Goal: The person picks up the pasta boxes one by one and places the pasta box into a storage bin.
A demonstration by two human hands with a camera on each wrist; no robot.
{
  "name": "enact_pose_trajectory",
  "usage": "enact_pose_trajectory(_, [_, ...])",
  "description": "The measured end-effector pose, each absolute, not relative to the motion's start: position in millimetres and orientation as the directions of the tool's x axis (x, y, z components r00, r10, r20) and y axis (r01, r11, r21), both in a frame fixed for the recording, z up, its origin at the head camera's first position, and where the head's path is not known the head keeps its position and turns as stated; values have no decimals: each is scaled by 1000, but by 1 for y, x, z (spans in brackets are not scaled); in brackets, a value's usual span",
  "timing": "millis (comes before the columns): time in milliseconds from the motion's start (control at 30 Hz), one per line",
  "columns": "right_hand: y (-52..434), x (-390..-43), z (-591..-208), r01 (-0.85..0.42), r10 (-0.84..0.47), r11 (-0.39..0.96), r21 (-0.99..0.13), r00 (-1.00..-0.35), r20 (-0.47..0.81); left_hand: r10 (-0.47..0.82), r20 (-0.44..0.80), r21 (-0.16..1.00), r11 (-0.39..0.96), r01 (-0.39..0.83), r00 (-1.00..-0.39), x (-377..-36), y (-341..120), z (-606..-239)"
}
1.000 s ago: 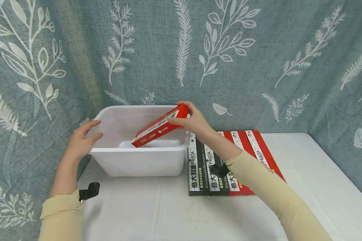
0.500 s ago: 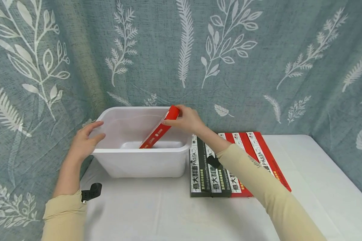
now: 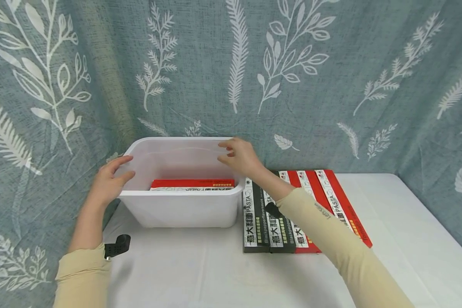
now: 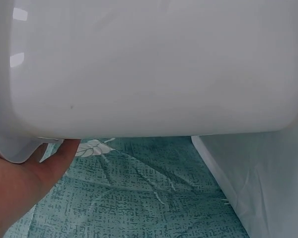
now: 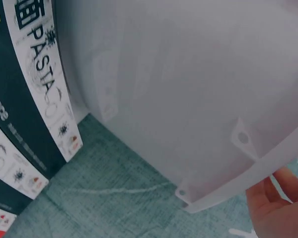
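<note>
A white plastic bin (image 3: 177, 209) stands at the left of the table. In it, a red pasta box (image 3: 192, 184) lies along the front wall, its lower part hidden by that wall. At the bin's left rim my left hand (image 3: 109, 179) grips the edge, thumb over the inner side; the left wrist view shows fingers (image 4: 64, 153) against the outside below the rim. My right hand (image 3: 240, 158) hovers over the bin's back right corner, fingers loosely bent with nothing between them. In the right wrist view that hand (image 5: 283, 203) shows beyond the bin's rim (image 5: 248, 173).
Right of the bin, black pasta boxes (image 3: 259, 226) and red pasta boxes (image 3: 344, 196) lie side by side, partly under my right forearm. A patterned blue-green curtain (image 3: 200, 64) hangs behind the white-covered table (image 3: 200, 265).
My right hand has lowered the tilted red pasta box into the bin and let go of it. The box now lies along the front wall. My left hand has stayed at the rim.
</note>
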State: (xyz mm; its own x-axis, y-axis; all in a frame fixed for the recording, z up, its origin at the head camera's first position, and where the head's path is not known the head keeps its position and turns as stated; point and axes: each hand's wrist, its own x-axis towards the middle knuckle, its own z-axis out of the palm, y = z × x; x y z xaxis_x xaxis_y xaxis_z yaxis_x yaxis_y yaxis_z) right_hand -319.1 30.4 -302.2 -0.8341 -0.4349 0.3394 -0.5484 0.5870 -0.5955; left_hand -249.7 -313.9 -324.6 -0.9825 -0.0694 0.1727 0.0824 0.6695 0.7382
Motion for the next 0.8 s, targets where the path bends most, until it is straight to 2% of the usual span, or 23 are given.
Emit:
enact_pose_trajectory(200, [40, -308, -309, -572, -396, 513, -640, -820, 414, -63, 168, 735, 673, 82, -984, -251, -314, -327])
enact_pose_trajectory(367, [53, -298, -314, -536, -315, 463, -706, -844, 434, -68, 173, 735, 673, 83, -983, -252, -316, -327])
enact_pose_trajectory(500, [70, -288, -317, -448, -256, 412, -793, -893, 371, -81, 158, 738, 672, 63, -984, -251, -316, -328])
enact_pose_trajectory(633, [93, -277, -325, -324, -218, 373, -870, -941, 258, -74, 162, 741, 667, 72, -984, -252, -315, -328])
enact_pose_trajectory(800, [121, -265, -341, -196, -180, 347, -917, -974, 140, -64, 182, 742, 664, 94, -981, -252, -315, -327])
